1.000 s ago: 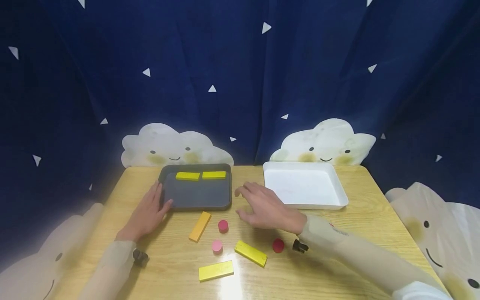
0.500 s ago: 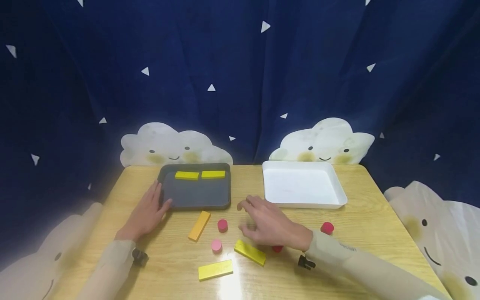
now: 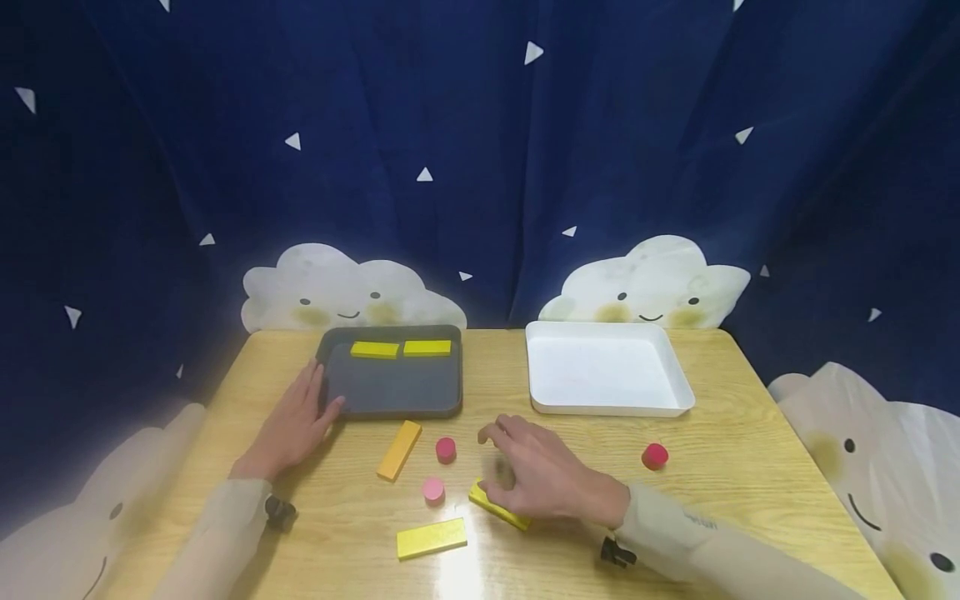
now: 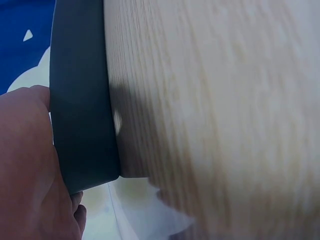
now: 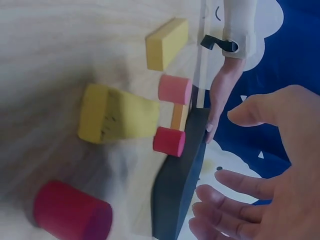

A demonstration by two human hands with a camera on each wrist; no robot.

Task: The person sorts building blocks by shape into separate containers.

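Note:
My right hand (image 3: 543,475) hovers over a yellow block (image 3: 495,504), covering part of it in the head view. The right wrist view shows the fingers of this hand (image 5: 280,165) spread and loosely bent, apart from the yellow block (image 5: 117,115). A red cylinder (image 5: 72,212) stands near that block; the hand hides it in the head view. My left hand (image 3: 288,429) rests at the near left corner of a dark grey tray (image 3: 397,414), its fingers along the side and its thumb at the front rim. Two yellow blocks (image 3: 427,348) lie inside this tray.
Between the hands are an orange block (image 3: 399,451), a dark pink cylinder (image 3: 446,451) and a light pink cylinder (image 3: 433,491). Another yellow block (image 3: 431,538) lies nearer. A white tray (image 3: 611,410) stands back right, with a red cylinder (image 3: 655,456) in front of it.
My right hand has moved back from between the trays toward the near yellow block. The red cylinder at the right has come into view from behind the sleeve. My left hand stays put.

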